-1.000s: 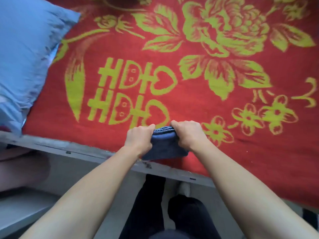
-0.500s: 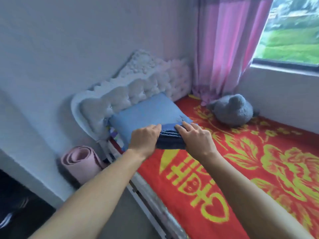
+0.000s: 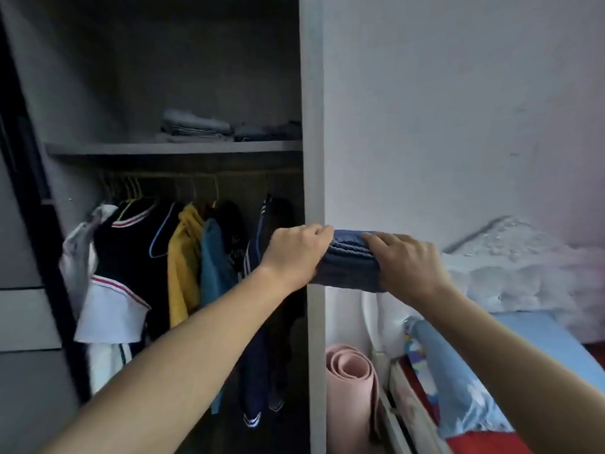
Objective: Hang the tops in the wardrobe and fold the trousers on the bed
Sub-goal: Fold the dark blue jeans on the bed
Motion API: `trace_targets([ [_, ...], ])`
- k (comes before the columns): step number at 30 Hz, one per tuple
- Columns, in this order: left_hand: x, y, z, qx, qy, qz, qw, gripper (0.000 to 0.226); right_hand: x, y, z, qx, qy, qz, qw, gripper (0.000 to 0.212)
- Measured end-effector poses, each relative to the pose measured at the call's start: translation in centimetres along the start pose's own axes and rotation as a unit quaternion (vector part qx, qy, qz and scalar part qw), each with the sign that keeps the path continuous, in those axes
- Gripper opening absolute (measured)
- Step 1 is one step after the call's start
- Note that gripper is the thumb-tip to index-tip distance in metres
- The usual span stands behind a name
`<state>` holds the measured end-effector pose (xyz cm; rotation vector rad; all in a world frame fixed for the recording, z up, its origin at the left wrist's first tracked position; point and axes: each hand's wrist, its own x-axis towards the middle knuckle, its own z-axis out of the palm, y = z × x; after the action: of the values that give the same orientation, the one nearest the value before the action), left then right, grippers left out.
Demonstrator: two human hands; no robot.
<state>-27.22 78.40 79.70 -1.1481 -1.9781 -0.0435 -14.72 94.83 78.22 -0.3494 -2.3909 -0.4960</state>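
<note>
Folded dark blue trousers [image 3: 348, 262] are held up in the air in front of the wardrobe's right side panel [image 3: 312, 126]. My left hand [image 3: 296, 253] grips their left end and my right hand [image 3: 406, 263] grips their right end. The wardrobe is open. Several tops [image 3: 183, 257] hang on hangers from its rail, among them a black one, a yellow one and a teal one. A shelf [image 3: 173, 147] above the rail carries folded clothes [image 3: 196, 126]. The bed [image 3: 491, 444] with its red cover lies at the lower right.
A rolled pink mat [image 3: 350, 391] stands between the wardrobe and the bed. A blue pillow [image 3: 537, 342] lies against the white tufted headboard [image 3: 510, 267]. A dark sliding door frame [image 3: 36, 204] borders the wardrobe on the left. A white wall fills the upper right.
The view has swung from the red bed cover past the pillow and headboard to the open wardrobe. Both hands have lifted the folded trousers off the bed and kept hold of them.
</note>
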Motion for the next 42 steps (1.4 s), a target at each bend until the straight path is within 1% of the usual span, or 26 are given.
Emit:
trace_targets([
  [3,-2.2,-9.2,-2.0,0.064,0.025,-0.036,0.997,0.043,6.9,-7.3,-0.8,0.026,0.046,-0.055,0.997,0.057],
  [6,-3.0,-17.0,-3.1,0.118,0.04,-0.062,0.99,0.041,13.5,-12.7,-1.7,0.021,0.098,-0.103,0.99,0.061],
  [9,-2.4,-23.6,-3.9,0.177,0.083,-0.081,0.977,0.041,19.4,-16.4,-2.5,0.021,0.146,-0.123,0.981,0.059],
  [12,-0.2,-28.5,-4.6,0.213,0.109,-0.077,0.968,0.042,24.4,-18.0,-3.3,0.015,0.191,-0.129,0.973,0.056],
  [17,5.6,-33.7,-3.7,0.252,0.136,-0.058,0.956,0.042,32.3,-17.1,-2.8,-0.006,0.267,-0.125,0.956,0.053],
  [23,16.7,-37.9,0.6,0.289,0.154,-0.064,0.943,0.052,42.9,-12.8,0.6,-0.042,0.313,-0.086,0.945,0.048],
  [27,24.3,-40.8,4.5,0.306,0.146,-0.072,0.938,0.049,50.4,-10.1,4.1,-0.049,0.32,-0.062,0.944,0.048],
  [32,30.6,-44.5,9.3,0.31,0.137,-0.075,0.938,0.057,57.8,-9.2,8.3,-0.055,0.319,-0.046,0.945,0.052],
  [38,35.4,-49.0,13.9,0.265,0.194,-0.075,0.941,0.056,64.3,-8.6,9.9,-0.107,0.323,-0.059,0.938,0.048],
  [42,39.3,-49.8,16.1,0.243,0.231,-0.054,0.941,0.055,67.1,-6.8,10.7,-0.119,0.319,-0.036,0.939,0.054],
])
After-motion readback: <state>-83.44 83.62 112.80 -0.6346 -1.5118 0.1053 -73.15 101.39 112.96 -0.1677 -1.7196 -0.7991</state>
